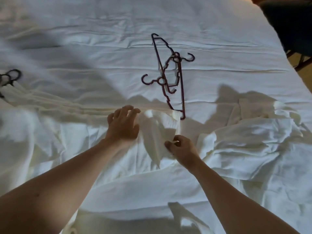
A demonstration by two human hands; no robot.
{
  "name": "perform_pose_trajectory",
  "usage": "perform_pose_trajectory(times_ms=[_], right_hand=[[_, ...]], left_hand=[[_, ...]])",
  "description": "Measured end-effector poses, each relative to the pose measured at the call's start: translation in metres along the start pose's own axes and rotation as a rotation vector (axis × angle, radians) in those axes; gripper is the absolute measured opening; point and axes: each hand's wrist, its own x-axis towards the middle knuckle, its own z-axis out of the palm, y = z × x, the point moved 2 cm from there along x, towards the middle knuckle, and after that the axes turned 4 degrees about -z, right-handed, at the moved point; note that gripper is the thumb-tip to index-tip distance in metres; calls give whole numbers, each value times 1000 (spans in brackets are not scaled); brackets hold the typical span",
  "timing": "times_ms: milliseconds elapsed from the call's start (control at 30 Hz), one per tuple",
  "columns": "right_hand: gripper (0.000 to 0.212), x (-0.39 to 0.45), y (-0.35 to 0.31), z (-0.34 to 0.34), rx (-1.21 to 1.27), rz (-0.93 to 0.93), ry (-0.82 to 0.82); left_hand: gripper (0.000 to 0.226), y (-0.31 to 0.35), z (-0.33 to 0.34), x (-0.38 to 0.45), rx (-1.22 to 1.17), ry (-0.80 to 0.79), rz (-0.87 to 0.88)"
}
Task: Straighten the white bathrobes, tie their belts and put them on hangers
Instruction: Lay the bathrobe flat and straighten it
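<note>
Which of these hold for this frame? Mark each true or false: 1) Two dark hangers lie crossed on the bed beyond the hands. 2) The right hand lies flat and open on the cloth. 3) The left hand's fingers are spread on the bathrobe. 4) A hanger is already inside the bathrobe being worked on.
1) True: two dark hangers lie overlapped on the bed sheet.
2) False: the right hand pinches a fold of the white bathrobe.
3) True: the left hand rests spread on it.
4) False: both of those hangers lie bare on the sheet, beyond the robe.
</note>
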Motion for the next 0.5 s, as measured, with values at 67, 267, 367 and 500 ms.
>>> perform_pose_trajectory(times_ms=[67,267,367,500], right_hand=[[23,-7,-12,1,50,-15,-10],[41,-17,-26,0,148,93,182],[38,-27,-34,-11,-96,46,451],[57,-43,-39,11,-150,140,245]], left_hand=[[53,-15,-11,-21,-2,-13,-17],[51,-35,-45,-74,-14,-19,-39],[50,-44,-61,-97,-19,-14,-67],[51,-53,-64,-115,15,-74,-81]])
